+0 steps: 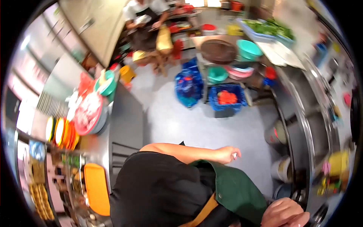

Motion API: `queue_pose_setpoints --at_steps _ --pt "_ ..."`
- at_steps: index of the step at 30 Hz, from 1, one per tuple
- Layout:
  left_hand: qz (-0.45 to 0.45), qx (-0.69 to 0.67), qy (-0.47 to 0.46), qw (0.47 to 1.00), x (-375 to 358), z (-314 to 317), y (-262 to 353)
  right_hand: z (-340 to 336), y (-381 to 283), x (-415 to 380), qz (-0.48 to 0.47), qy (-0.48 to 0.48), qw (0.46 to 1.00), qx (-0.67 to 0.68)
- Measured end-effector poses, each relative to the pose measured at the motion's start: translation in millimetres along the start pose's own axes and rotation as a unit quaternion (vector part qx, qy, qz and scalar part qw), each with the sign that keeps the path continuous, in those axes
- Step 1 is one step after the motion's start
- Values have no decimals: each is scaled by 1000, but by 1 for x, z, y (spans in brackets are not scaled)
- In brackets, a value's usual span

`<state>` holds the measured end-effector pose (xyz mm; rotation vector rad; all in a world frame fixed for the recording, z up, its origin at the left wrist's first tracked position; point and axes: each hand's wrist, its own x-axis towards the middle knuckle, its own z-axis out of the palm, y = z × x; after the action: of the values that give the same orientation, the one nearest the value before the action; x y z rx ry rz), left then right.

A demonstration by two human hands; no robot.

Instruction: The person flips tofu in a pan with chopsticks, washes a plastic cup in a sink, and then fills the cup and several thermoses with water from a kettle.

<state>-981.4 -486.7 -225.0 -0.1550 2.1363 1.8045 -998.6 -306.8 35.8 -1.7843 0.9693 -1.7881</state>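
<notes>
My left hand (226, 154) is closed in front of my body, above the grey floor. A small white thing (235, 155) pokes out of its fist, too small to name. Low at the right edge of my green apron (238, 185) is my right hand (285, 213), its fingers curled in. Whatever it may hold is hidden, and the frame cuts it off at the bottom. Neither hand touches a counter.
On the left steel counter (126, 113) stand a pink basin (86, 130) of pale food, stacked plates and an orange tray (97, 189). Ahead are a blue bag (189, 85) and a blue-lined bin (226, 108). Steel sinks (315, 128) line the right. A person (145, 26) sits at the back.
</notes>
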Motion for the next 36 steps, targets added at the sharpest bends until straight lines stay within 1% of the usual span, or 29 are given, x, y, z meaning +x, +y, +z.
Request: queue_pose_setpoints --at_steps 1,2,4,5,6,7,8,10,11,12,14,15,16,18,19,20,22,23,24,26,27,28,30,31,32,34,36 --pt "-18 18 83 996 -20 -35 -8 4 25 32 -13 -51 996 71" --pt "-40 36 161 986 -43 -66 -18 7 54 61 -31 -113 979 166" --pt "-33 -28 280 959 -83 -124 -45 20 97 111 -57 -185 953 231" --pt "10 6 350 937 -99 -151 -67 25 116 130 -56 -202 947 244" --pt "52 42 416 907 -116 -176 -85 28 137 146 -45 -217 928 300" --pt "-7 -60 425 903 -137 -200 -86 33 154 166 -30 -233 905 355" --pt "-61 -162 428 887 -157 -223 -84 37 168 191 -27 -251 896 365" --pt "-58 -195 477 855 -186 -256 -84 50 193 243 -30 -364 876 314" --pt "-57 -217 507 832 -196 -271 -88 54 213 260 -49 -379 863 330" --pt "-57 -228 522 820 -200 -285 -96 59 232 278 -45 -394 852 342" --pt "-11 -250 597 762 -206 -313 -114 69 267 311 -51 -365 828 422" --pt "-28 -239 603 761 -214 -328 -108 74 287 324 -76 -343 820 452" --pt "-29 -243 612 752 -220 -344 -112 76 307 338 -74 -351 812 460" --pt "-17 -201 654 730 -233 -380 -123 75 346 372 -125 -385 802 439" --pt "-14 -189 670 718 -242 -400 -134 75 366 390 -119 -405 783 457" --pt "-30 -176 693 699 -255 -421 -143 75 385 415 -119 -416 774 463" --pt "-56 -200 744 636 -284 -460 -141 80 420 469 -85 -491 714 493" --pt "-69 -204 757 616 -300 -480 -131 78 432 494 -87 -529 718 445" --pt "-83 -211 770 596 -316 -497 -123 85 449 514 -91 -532 709 453" --pt "-83 -147 814 555 -345 -532 -121 107 482 554 -145 -545 668 485" --pt "-96 -82 837 533 -359 -549 -133 116 499 573 -140 -569 648 486" --pt "-102 -5 855 509 -372 -567 -150 123 515 592 -144 -600 644 453" --pt "-174 18 851 496 -395 -605 -147 150 559 620 -149 -662 576 455" --pt "-148 -18 859 491 -408 -627 -159 159 575 628 -120 -639 617 443" --pt "-118 -83 875 461 -420 -652 -172 159 603 631 -109 -623 663 401" --pt "-117 -27 887 446 -458 -706 -235 172 646 644 -32 -599 739 308" --pt "-217 58 883 412 -506 -759 -290 189 694 657 -4 -563 809 168"
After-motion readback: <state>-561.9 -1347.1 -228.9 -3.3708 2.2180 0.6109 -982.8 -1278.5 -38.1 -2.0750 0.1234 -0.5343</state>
